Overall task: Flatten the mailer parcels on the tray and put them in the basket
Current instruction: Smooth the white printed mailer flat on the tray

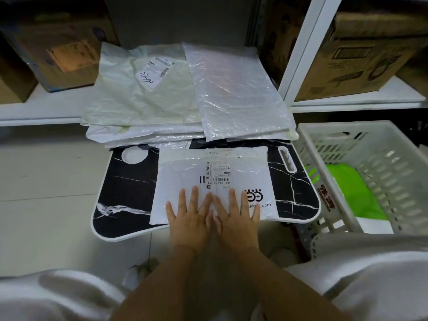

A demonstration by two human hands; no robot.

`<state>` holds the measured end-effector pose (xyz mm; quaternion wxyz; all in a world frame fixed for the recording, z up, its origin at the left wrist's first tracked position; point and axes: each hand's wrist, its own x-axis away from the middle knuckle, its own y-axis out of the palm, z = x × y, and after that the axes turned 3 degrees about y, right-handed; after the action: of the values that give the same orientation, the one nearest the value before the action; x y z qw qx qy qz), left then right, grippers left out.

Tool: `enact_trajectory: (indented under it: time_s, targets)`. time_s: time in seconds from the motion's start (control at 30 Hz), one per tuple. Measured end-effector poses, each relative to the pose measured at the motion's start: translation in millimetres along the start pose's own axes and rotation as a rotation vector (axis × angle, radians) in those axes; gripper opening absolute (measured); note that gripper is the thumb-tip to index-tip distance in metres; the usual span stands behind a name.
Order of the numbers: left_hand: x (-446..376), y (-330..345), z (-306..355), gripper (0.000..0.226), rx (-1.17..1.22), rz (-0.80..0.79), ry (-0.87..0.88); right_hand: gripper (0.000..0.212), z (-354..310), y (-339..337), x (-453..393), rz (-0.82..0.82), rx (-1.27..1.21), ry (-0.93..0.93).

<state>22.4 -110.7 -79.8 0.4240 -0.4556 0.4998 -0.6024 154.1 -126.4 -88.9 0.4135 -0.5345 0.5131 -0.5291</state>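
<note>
White labelled plastic mailer (213, 179) lies on the black marbled tray (129, 181); left hand (188, 217) and right hand (236, 216) press it, fingers straight.

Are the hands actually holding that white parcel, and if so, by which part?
Nothing is held. The left hand and right hand lie flat, fingers straight, pressing on the near part of the white mailer on the tray: no grip.

Stockroom: shelves (354, 105) of cartons (361, 54), stacked mailers (148, 98)
</note>
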Motion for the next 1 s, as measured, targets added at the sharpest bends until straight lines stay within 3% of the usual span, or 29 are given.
enact_trajectory:
  time_s: [0.1, 0.33, 0.47, 0.53, 0.63, 0.7, 0.83, 1.0]
  targets:
    - [-3.3, -4.3, 1.6, 0.069, 0.020, -0.033, -0.038, 0.051, -1.2, -7.0, -4.6, 0.014, 0.014, -0.037]
    - [-24.9, -20.5, 4.3, 0.050, 0.050, 0.130, -0.028, 0.040, -9.1, -28.0, -38.1, 0.199, -0.009, -0.074]
    - [-48.6, -32.8, -0.8, 0.040, -0.016, 0.120, -0.016, 0.029, -9.8, -35.9, -61.8, 0.227, -0.001, -0.097]
    - [-55.5, -29.8, -6.0, 0.039, -0.047, 0.067, -0.018, 0.035, -6.2, -33.9, -69.0, 0.206, 0.002, -0.132]
    - [-60.0, -20.5, -12.7, 0.058, 0.001, -0.047, -0.018, 0.059, -0.1, -29.3, -73.2, -0.027, -0.024, -0.081]
    - [-64.5, -20.5, -14.6, 0.062, -0.008, -0.093, -0.008, 0.062, 0.6, -30.5, -77.3, -0.100, -0.007, -0.078]
    - [-75.3, -25.3, -13.0, 0.056, 0.036, -0.073, -0.064, 0.064, -0.3, -36.8, -87.8, -0.138, -0.003, -0.059]
    - [-86.2, -28.3, -8.2, 0.053, 0.002, 0.023, -0.077, 0.070, 5.3, -39.3, -94.4, -0.049, 0.010, -0.038]
